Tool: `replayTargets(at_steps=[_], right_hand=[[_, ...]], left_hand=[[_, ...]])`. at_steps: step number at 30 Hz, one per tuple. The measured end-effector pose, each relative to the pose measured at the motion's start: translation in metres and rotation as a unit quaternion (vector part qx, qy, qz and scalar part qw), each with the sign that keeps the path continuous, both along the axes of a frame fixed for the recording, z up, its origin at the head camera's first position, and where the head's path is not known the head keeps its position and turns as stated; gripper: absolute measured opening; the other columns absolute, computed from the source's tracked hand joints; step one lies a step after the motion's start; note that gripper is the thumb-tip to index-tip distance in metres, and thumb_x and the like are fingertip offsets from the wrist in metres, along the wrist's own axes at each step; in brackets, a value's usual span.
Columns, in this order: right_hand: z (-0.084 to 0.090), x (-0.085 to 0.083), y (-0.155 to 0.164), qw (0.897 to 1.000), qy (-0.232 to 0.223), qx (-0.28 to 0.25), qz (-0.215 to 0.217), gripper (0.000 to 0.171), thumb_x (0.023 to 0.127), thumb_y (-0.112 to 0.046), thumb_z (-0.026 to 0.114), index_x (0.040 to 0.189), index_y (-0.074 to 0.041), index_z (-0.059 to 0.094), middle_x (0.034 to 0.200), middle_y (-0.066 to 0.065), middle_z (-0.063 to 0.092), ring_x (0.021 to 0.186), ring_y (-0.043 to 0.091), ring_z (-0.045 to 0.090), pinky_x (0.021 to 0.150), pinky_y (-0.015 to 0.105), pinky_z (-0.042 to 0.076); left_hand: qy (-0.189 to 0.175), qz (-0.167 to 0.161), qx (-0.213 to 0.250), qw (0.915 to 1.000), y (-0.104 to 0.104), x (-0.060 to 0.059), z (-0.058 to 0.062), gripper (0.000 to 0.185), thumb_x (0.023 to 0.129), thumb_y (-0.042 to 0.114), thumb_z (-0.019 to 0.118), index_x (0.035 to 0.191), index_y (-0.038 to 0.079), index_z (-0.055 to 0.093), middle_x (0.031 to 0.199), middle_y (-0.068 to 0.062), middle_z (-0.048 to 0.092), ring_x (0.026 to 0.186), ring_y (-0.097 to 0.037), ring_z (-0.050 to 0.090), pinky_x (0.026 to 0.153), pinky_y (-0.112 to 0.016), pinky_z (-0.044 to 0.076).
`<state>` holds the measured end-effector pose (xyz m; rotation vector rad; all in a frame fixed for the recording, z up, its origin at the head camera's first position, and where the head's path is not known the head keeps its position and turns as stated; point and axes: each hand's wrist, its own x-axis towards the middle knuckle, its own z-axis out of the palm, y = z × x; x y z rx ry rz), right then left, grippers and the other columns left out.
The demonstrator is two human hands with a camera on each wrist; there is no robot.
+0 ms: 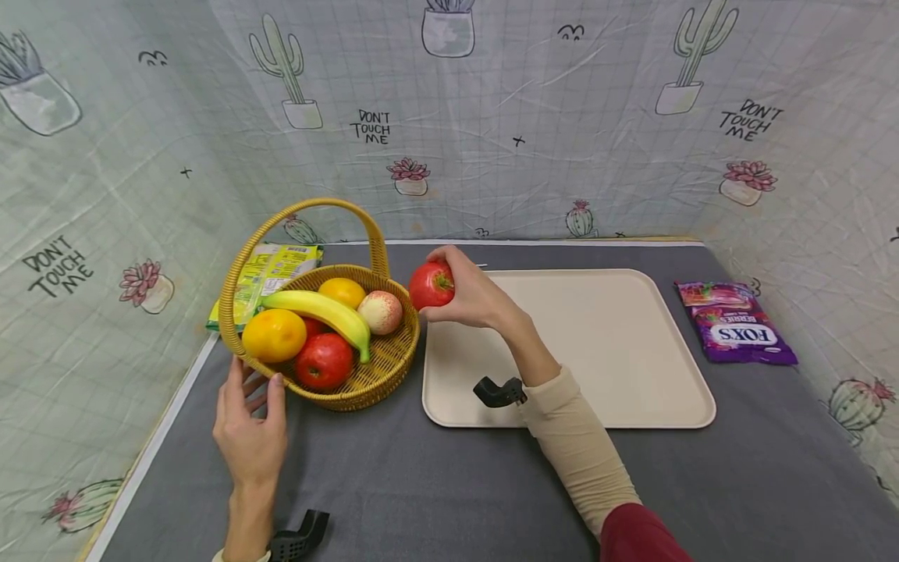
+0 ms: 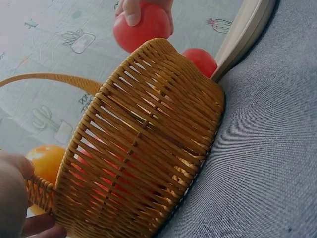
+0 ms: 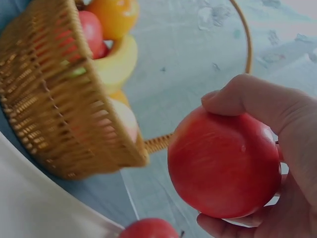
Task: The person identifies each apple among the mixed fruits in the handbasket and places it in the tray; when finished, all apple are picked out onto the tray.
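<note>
A woven yellow basket with a hoop handle stands at the table's left. It holds a banana, two oranges, a pale peach and a red apple. My right hand grips another red apple in the air just right of the basket, over the left edge of the tray. The right wrist view shows this held apple close up beside the basket, and a second red fruit below it. My left hand rests with straight fingers against the basket's front-left wall.
The beige tray lies right of the basket on the grey cloth. A purple candy bag sits at the far right. A green packet lies behind the basket. Printed cloth walls close in the back and both sides.
</note>
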<state>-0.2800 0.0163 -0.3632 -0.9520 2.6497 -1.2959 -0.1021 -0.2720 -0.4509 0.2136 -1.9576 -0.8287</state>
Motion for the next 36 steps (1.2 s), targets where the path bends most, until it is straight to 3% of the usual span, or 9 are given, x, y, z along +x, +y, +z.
replayTargets(at_steps=[12,22,36], right_hand=[[0.001,-0.016,0.030,0.997,-0.008,-0.030,-0.068,0.073,0.068,-0.033,0.078,0.129,-0.018,0.041,0.127,0.001,0.046,0.109,0.017,0.049,0.086,0.037,0.054],[-0.003,-0.029,0.054,0.992,-0.015,-0.050,-0.119,0.071,0.069,-0.029,0.077,0.129,-0.017,0.041,0.126,0.003,0.046,0.111,0.021,0.048,0.086,0.041,0.054],[-0.024,-0.047,0.076,0.982,-0.041,-0.027,-0.181,0.073,0.069,-0.024,0.078,0.131,-0.014,0.040,0.127,0.007,0.046,0.111,0.024,0.048,0.086,0.043,0.054]], left_hand=[[0.007,-0.003,0.005,1.0000,0.000,0.000,0.000,0.064,0.081,0.009,0.071,0.139,0.022,0.048,0.117,-0.011,0.064,0.091,-0.008,0.064,0.075,0.000,0.045],[0.001,-0.001,0.000,1.0000,0.000,0.001,-0.001,0.064,0.082,0.010,0.070,0.139,0.022,0.046,0.117,-0.012,0.063,0.090,-0.019,0.065,0.075,0.001,0.044],[-0.004,0.003,-0.001,1.0000,-0.001,0.001,-0.002,0.062,0.083,0.012,0.069,0.140,0.022,0.046,0.118,-0.013,0.063,0.091,-0.013,0.064,0.075,0.001,0.044]])
